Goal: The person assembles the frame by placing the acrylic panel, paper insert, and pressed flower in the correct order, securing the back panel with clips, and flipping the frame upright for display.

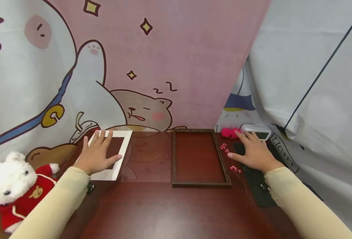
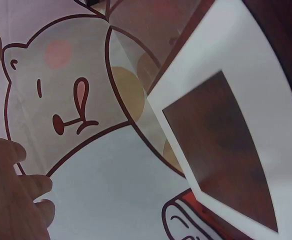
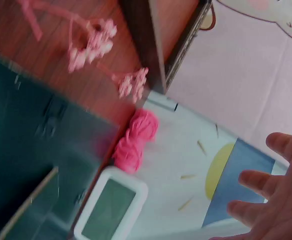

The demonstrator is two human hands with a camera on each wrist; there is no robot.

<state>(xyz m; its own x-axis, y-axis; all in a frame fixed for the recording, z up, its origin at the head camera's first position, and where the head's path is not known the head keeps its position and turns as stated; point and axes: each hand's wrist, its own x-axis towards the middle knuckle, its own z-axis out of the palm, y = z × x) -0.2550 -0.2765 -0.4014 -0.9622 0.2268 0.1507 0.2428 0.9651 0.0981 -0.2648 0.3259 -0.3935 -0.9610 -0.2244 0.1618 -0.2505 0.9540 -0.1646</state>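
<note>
My left hand (image 1: 98,152), fingers spread, is over a white mat board (image 1: 105,175) with a rectangular window, at the left of the table. On the other side, my right hand (image 1: 256,152) is spread above a dark green backing board (image 1: 257,191) and holds nothing. An empty dark wooden picture frame (image 1: 202,185) lies between the hands. Sprigs of small pink flowers (image 1: 235,169) lie beside it. Bright pink yarn (image 3: 136,140) is bundled behind the flowers, next to a white digital clock (image 3: 111,205). Whether either hand touches anything beneath it, I cannot tell.
A white plush bear (image 1: 17,179) in a red hoodie sits at the left edge. Between mat and frame lies a glossy clear sheet (image 1: 149,159). A small dark object (image 1: 90,188) is near my left sleeve. Printed cloth (image 1: 193,66) hangs behind the brown table (image 1: 164,212).
</note>
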